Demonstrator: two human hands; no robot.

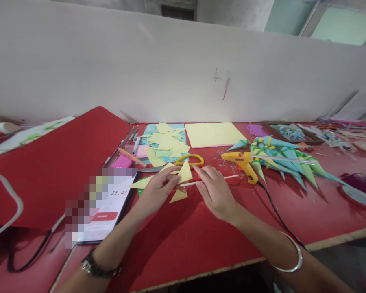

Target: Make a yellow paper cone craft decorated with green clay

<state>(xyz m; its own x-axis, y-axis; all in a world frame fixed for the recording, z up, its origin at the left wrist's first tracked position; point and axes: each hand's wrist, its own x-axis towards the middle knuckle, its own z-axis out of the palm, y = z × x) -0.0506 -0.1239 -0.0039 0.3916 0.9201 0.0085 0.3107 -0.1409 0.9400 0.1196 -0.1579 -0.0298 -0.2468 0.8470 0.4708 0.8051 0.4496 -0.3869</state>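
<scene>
My left hand (158, 188) is closed on a pale yellow paper piece (185, 171) whose pointed end stands up beyond the fingertips. More yellow paper points (139, 183) stick out to the left of this hand and below it. My right hand (216, 192) grips a thin pale stick (232, 178) between thumb and fingers. The stick lies nearly level, with its left end close to the yellow paper. Just beyond my hands are scissors with yellow handles (198, 157), partly hidden. A yellow hot glue gun (247, 165) with a clear glue stick rests right of my right hand.
Cut yellow paper pieces (166, 140) lie piled on blue paper, beside a yellow sheet (215, 135). Blue and green paper cones (288, 158) are heaped at right. A phone (110, 207) lies at left near a large red board (79, 162). The glue gun's cord (277, 215) crosses the red table.
</scene>
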